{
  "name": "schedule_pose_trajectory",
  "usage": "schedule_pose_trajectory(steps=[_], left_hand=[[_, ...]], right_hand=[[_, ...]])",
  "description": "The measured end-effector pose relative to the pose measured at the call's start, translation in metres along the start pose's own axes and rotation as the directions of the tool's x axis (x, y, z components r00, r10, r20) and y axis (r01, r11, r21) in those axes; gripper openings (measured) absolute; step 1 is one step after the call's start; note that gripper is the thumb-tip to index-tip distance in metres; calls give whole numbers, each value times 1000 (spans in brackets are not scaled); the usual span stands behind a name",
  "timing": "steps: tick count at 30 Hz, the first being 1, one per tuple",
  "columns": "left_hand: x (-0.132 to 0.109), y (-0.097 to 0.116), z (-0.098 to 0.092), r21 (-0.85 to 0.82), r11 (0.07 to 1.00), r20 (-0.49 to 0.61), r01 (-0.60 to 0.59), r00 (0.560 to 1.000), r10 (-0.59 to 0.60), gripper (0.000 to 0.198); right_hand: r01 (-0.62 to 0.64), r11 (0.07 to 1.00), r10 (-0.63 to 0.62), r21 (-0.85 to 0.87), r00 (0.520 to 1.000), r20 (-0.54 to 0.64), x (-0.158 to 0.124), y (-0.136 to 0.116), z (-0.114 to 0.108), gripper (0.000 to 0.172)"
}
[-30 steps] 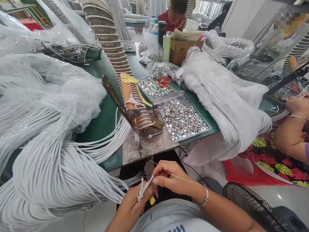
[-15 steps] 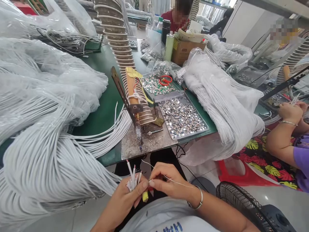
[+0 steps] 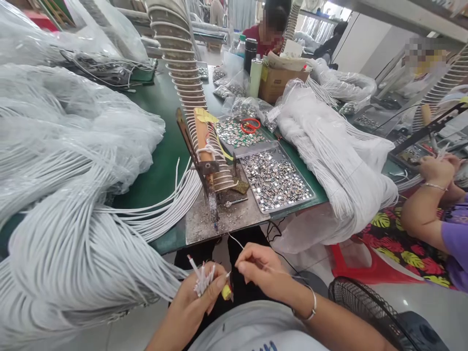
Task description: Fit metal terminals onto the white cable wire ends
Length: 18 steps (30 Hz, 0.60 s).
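My left hand point(image 3: 195, 298) is closed around a bunch of white cables point(image 3: 204, 280), their stripped ends sticking up past the thumb. A single cable end point(image 3: 228, 275) pokes out at the thumb tip, and below it shows a small yellow piece point(image 3: 226, 292) whose kind I cannot make out. To the right, my right hand point(image 3: 261, 268) has thumb and fingers pinched on a thin pale wire point(image 3: 236, 240); the wire runs out beyond the fingertips and back over the wrist. The two hands are a short gap apart, above my lap.
At the table edge stands a soldering iron point(image 3: 212, 195) with a wooden handle, clamped over a grimy metal plate point(image 3: 197, 229). Trays of small metal connectors point(image 3: 280, 180) and circuit boards with red scissors point(image 3: 250, 126) lie behind. Cable bundles point(image 3: 66, 234) fill the left. A fan point(image 3: 360, 304) and co-worker are right.
My right hand has drawn away to the right from my left hand, taking the thin wire along. The left hand keeps its grip on the cables and has shifted slightly right.
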<state>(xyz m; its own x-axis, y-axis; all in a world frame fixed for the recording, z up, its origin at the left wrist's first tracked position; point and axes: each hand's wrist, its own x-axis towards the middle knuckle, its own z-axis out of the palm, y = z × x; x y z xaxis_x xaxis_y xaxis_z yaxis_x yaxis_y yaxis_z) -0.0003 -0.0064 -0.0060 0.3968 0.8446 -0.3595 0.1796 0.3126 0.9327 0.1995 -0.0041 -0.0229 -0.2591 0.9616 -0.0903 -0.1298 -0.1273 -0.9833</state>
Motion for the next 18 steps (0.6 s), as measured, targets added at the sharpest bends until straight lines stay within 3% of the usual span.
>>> schedule_pose_trajectory(steps=[3, 9, 14, 18], left_hand=[[1, -4, 1, 60, 997, -28, -39, 999, 40, 33], [0, -13, 6, 259, 950, -131, -172, 969, 211, 26], [0, -18, 10, 330, 923, -173, -196, 949, 263, 17], [1, -10, 16, 258, 954, -162, -154, 966, 200, 30]], right_hand=[[35, 983, -30, -180, 999, 32, -7, -2, 6, 8], [4, 985, -5, -172, 1000, -5, -8, 5, 13, 7], [20, 998, -25, -65, 996, -83, -4, 6, 15, 7], [17, 994, -3, 111, 992, -126, 0, 12, 23, 6]])
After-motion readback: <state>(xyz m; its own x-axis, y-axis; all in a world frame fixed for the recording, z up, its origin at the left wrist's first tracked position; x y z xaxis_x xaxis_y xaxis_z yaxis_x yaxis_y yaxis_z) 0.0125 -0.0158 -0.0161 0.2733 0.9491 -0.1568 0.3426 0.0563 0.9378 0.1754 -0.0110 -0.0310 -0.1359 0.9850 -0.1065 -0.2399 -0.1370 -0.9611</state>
